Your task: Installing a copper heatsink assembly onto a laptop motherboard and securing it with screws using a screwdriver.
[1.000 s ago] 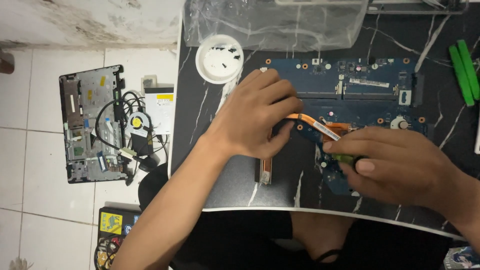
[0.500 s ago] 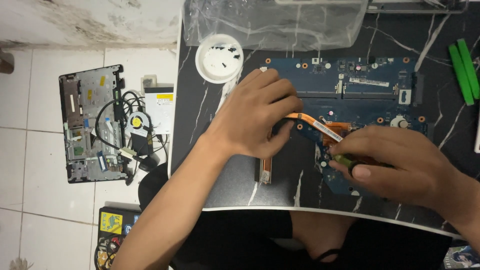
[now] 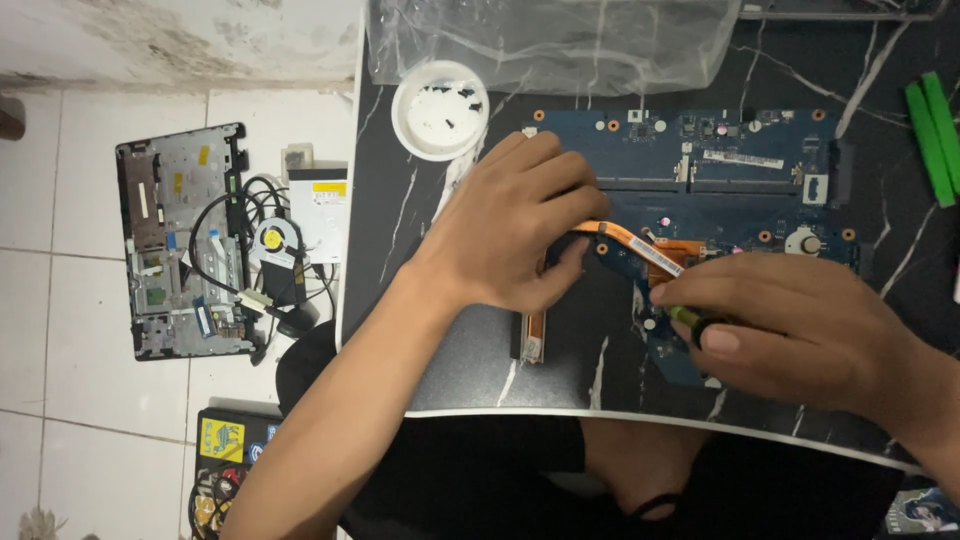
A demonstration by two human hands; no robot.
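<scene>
White floor tiles on the left carry a stripped laptop shell (image 3: pixel 180 245) and a small fan (image 3: pixel 272 240) among loose cables. On the black marble-look table (image 3: pixel 420 340), a white dish (image 3: pixel 440 108) of tiny screws sits at the far edge. Right of it the left hand (image 3: pixel 510 225) lies fingers down on the blue circuit board (image 3: pixel 700 170), pressing the copper heat pipe (image 3: pixel 625 240). The right hand (image 3: pixel 790 335) is closed around a green-handled screwdriver (image 3: pixel 690 318), tip at the board. It looks wise to keep the driver upright and the board pinned flat.
</scene>
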